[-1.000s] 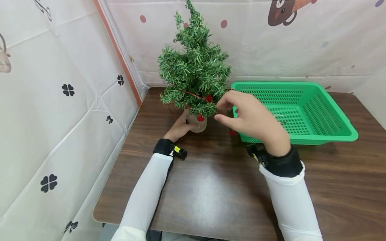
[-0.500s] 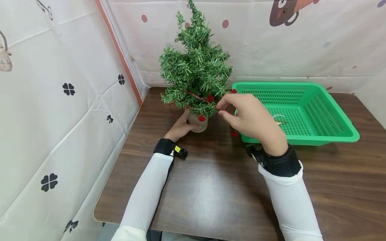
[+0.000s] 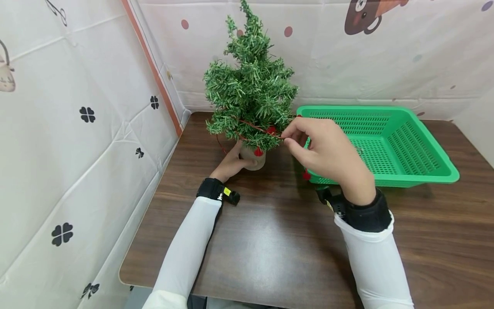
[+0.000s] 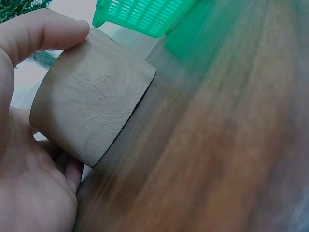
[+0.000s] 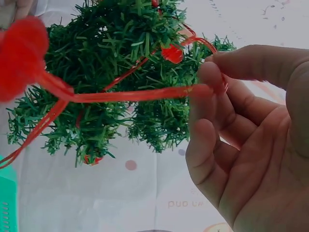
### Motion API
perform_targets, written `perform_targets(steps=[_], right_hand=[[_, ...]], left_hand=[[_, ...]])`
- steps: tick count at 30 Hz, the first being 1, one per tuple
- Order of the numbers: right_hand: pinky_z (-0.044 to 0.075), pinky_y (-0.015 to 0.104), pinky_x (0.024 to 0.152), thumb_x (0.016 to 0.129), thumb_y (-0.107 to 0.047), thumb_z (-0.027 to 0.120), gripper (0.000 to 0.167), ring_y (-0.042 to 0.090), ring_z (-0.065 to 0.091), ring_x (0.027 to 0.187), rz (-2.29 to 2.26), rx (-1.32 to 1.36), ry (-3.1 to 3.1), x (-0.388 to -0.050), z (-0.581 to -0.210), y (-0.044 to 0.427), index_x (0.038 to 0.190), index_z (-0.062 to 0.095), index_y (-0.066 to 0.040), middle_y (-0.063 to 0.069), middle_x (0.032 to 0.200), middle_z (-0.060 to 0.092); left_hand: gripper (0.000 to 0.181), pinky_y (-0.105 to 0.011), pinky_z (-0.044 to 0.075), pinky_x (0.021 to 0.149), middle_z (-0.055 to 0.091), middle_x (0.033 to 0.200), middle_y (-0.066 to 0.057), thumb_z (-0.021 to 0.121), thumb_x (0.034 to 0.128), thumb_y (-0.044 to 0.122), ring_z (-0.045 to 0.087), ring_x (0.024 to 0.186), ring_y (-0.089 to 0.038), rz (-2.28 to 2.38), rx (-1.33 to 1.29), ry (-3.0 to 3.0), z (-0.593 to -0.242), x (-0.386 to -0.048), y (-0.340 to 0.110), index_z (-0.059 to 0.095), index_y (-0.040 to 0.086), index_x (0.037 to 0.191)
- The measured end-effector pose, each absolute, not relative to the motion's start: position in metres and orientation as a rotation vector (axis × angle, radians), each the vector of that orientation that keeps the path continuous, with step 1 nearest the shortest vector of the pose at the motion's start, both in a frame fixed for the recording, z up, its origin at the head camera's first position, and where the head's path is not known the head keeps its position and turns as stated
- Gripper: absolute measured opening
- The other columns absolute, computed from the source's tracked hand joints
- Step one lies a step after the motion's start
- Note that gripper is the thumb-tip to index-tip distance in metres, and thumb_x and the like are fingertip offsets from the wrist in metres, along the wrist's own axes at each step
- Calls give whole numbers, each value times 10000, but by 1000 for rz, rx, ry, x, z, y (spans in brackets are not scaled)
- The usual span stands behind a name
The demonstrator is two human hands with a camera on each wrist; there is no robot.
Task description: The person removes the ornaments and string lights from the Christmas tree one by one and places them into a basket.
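A small artificial Christmas tree (image 3: 252,86) stands upright on a round wooden base (image 4: 96,92). My left hand (image 3: 230,164) grips that base, thumb on one side and fingers round the other. Between the thumb and index finger of my right hand (image 3: 324,148) a red string garland (image 5: 135,95) is pinched, at the tree's lower right. The cord runs from the lower branches to my fingertips. Red pompoms hang on it: one pompom (image 3: 258,151) in front of the base, another pompom (image 3: 306,175) dangling below my right hand. A blurred pompom (image 5: 21,58) is close to the right wrist camera.
A green plastic basket (image 3: 417,177) sits right of the tree, with a small thin item in it, too small to tell. The brown wooden table (image 3: 262,240) carries everything. Printed white cloth (image 3: 96,150) hangs at the left and behind.
My right thumb and index finger have closed on the red cord and drawn it slightly right, so it now stretches straighter. The dangling pompom has shifted right. My left hand has stayed put.
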State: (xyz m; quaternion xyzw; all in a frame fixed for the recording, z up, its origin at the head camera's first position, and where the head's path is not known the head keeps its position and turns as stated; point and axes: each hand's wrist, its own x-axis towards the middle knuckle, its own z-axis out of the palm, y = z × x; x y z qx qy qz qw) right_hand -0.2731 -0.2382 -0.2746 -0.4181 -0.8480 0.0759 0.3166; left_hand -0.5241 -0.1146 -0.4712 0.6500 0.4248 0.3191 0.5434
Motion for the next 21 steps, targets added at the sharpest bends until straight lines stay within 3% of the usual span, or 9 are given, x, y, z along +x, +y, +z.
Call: perform_targets(steps=[7,14,21], right_hand=[[445,261,556,999,-119,613,78,74,565,575,235,-1148,-2216,-274,-277,-235,1002,690,-133,-47,797,696],[427,279,635,1006,-140,626,109,98,548,643,211,-1227,-2223,-271,-277,-234,1045,722,-105,-36,769,668],[402,273,620,1013,-165,635,114,85,509,592,187,-1248,-2243,-270,-272,-240,1052,741,-148,-59,722,633]], left_hand=[[1042,-482,156,1284,-26,1728,27,740,932,212,-7,1597,-181,747,1534,1018,-470,-525,-118,-13,210,1653],[1035,-481,164,1282,-3,1728,30,747,924,211,8,1597,-180,751,1542,1018,-471,-525,-117,14,219,1654],[906,-511,280,1231,322,1638,-43,749,920,119,326,1510,-275,790,1542,891,-465,-525,-118,204,267,1629]])
